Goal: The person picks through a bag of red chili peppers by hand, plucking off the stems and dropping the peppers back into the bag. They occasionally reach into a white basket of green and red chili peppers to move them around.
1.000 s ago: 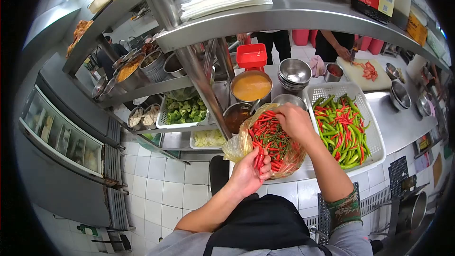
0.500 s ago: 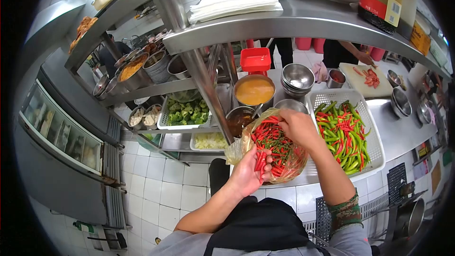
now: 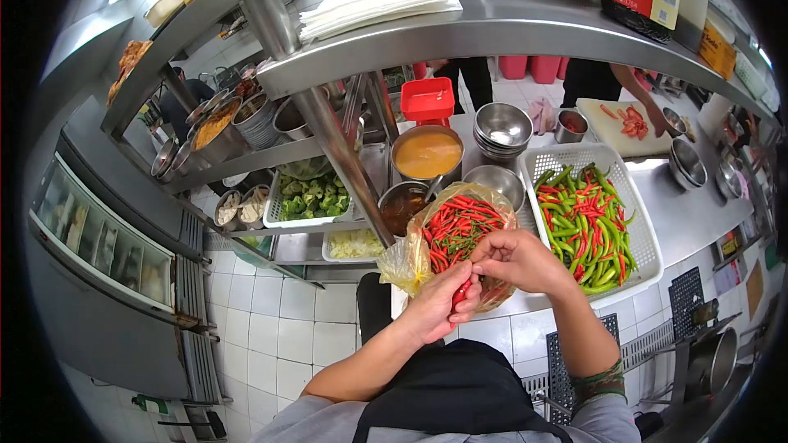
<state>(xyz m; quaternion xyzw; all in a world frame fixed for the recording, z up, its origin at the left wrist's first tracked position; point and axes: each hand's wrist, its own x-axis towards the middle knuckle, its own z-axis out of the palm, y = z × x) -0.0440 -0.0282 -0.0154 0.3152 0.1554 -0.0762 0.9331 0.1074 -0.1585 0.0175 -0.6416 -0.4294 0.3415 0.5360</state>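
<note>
My left hand (image 3: pixel 439 308) is closed around several small red chilies (image 3: pixel 461 291), just in front of the bag. Thumb and fingertips of my right hand (image 3: pixel 525 261) are pinched together right at my left thumb; whatever lies between them is too small to make out. Behind both hands a clear yellowish plastic bag (image 3: pixel 417 238) stands open, full of red chilies (image 3: pixel 464 226) with thin green stems. To the right is a white perforated basket (image 3: pixel 648 234) of mixed green and red chilies (image 3: pixel 587 226).
A pot of orange liquid (image 3: pixel 427 154), a pot of dark sauce (image 3: pixel 402 207) and stacked steel bowls (image 3: pixel 503 125) stand behind the bag. A steel shelf (image 3: pixel 492 37) crosses overhead on a post (image 3: pixel 332 139). Across the counter, another person's hand (image 3: pixel 657 121) is at a cutting board (image 3: pixel 595 115).
My right hand has come out of the bag, down and toward me, to meet my left thumb. My left hand has closed further over its chilies. The view has shifted slightly.
</note>
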